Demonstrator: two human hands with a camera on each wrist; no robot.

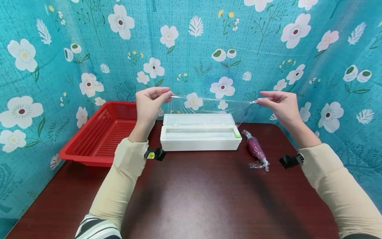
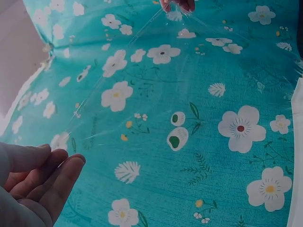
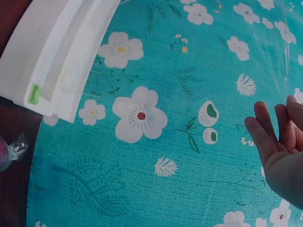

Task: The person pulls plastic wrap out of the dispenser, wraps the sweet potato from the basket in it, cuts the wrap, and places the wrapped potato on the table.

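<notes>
A sheet of clear plastic wrap (image 1: 215, 99) is stretched in the air between both hands, above and behind a white wrap dispenser box (image 1: 200, 144). Thumb and fingertips of the left hand (image 1: 151, 101) pinch one upper corner. The right hand (image 1: 280, 103) pinches the opposite corner. Both wrist views show the film running taut from the pinched fingertips. The dispenser's lid (image 1: 198, 119) stands raised, with the wrap roll (image 1: 200, 135) visible inside. Whether the film's lower edge still joins the roll, I cannot tell.
A red perforated basket (image 1: 79, 156) stands at the left. Right of the dispenser lies a purple, elongated item (image 1: 256, 148) in clear film with twisted ends. Everything stands on a dark brown table (image 1: 194, 192); a teal floral cloth (image 1: 185, 56) hangs behind.
</notes>
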